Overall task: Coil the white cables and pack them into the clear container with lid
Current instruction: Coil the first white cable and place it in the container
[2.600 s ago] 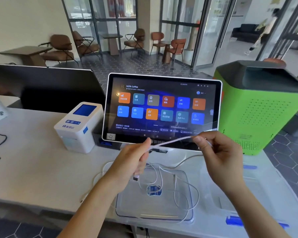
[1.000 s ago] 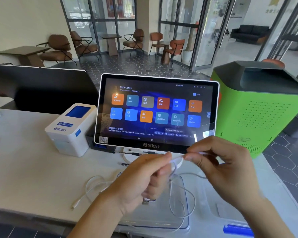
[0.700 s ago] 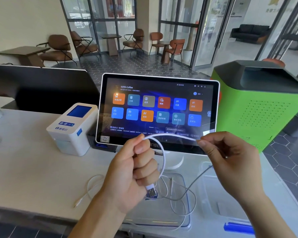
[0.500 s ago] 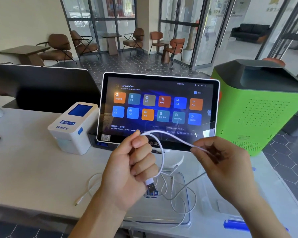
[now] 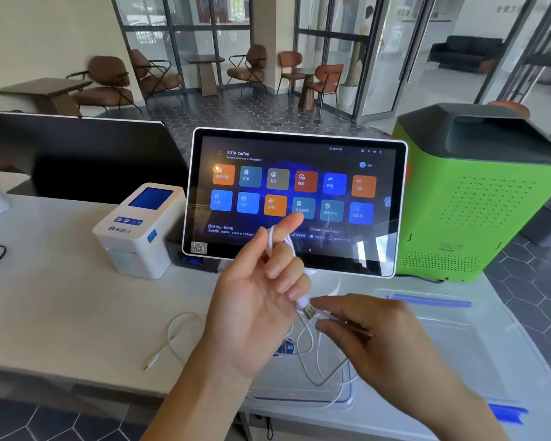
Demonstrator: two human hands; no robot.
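My left hand (image 5: 258, 300) is raised palm-up, with a white cable (image 5: 272, 241) looped around its fingers and the USB plug (image 5: 307, 310) sticking out at the fingertips. My right hand (image 5: 372, 338) pinches the same cable just below that plug. The slack hangs in loose loops (image 5: 323, 374) over the clear lid (image 5: 299, 396) lying flat at the table's front edge. A second white cable (image 5: 175, 335) lies loose on the table to the left. The clear container (image 5: 477, 342) with blue clips stands to the right, partly behind my right hand.
A touchscreen terminal (image 5: 299, 198) stands right behind my hands. A white label printer (image 5: 137, 230) sits at its left, a green machine (image 5: 481, 198) at its right. A dark monitor (image 5: 77, 154) is at the back left. The table's front edge runs below my wrists.
My right hand has dropped from beside the screen to under my left fingertips, bringing the cable round. One more turn lies over my left fingers, which have opened out.
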